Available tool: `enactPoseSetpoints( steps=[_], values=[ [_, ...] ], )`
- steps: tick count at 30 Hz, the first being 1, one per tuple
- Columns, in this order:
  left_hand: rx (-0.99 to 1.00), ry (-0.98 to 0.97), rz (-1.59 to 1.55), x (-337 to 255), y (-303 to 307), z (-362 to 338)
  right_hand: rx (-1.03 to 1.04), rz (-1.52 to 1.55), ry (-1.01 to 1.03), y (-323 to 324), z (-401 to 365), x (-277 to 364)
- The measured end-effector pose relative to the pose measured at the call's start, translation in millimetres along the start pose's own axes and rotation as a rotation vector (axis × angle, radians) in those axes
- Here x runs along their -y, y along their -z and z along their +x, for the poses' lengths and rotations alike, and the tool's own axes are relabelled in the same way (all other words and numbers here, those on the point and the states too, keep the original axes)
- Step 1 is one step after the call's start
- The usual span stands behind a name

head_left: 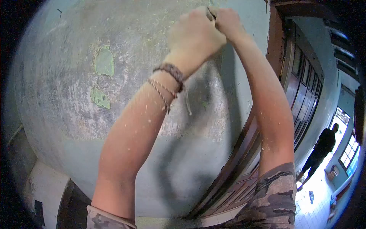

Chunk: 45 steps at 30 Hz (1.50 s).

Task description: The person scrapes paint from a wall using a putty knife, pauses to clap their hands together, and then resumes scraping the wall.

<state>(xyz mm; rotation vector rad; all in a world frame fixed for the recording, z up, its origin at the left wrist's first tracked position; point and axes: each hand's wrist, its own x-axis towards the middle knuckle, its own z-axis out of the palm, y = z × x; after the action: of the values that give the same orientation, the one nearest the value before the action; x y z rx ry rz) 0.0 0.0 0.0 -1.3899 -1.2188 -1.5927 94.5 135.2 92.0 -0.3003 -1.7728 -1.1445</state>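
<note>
Both of my arms reach up to a worn wall with scraped, patchy paint. My left hand, with bracelets at the wrist, is closed near the top of the view. Right beside it, my right hand is closed too, and the two hands meet. A small dark edge of something shows between them, too hidden to make out. Pale flecks of dust lie on both forearms. Two green patches show on the wall to the left of my hands.
A brown wooden door and its frame stand to the right. Farther back, a person in dark clothes stands near a bright doorway. A small object lies on the tiled floor. At the lower left is a pale ledge.
</note>
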Motion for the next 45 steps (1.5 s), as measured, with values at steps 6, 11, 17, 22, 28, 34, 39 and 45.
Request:
enactPoseSetpoints(
  steps=[6, 11, 17, 22, 28, 34, 39, 45],
  values=[
    [0.014, -0.062, -0.074, 2.6, 7.1, -17.6, 0.108, -0.025, -0.077, 12.0, -23.8, 23.3],
    [0.022, -0.019, -0.089, -1.1, 7.5, 8.8, 0.147, -0.067, -0.100, 13.3, 3.9, 8.4],
    [-0.039, 0.013, -0.117, 0.4, -3.1, -4.9, 0.128, -0.072, -0.035, 2.0, -1.1, 2.4],
    [0.018, -0.021, -0.127, -4.9, 5.4, -15.3, 0.147, 0.072, -0.077, 12.0, -11.6, 9.7],
    [0.010, 0.005, -0.179, 6.1, 2.6, -0.2, 0.137, -0.077, -0.064, 4.7, 2.4, 3.0],
    [0.020, -0.029, -0.112, 8.2, 1.8, -27.2, 0.117, -0.033, -0.059, 6.3, -21.2, 16.9],
    [-0.011, 0.003, -0.163, 5.6, 2.6, 8.3, 0.118, -0.120, -0.063, 5.3, 7.4, 3.2],
    [0.009, -0.047, -0.154, 19.8, -6.6, -21.8, 0.163, -0.094, -0.191, 7.9, -23.9, 25.5]
  ],
)
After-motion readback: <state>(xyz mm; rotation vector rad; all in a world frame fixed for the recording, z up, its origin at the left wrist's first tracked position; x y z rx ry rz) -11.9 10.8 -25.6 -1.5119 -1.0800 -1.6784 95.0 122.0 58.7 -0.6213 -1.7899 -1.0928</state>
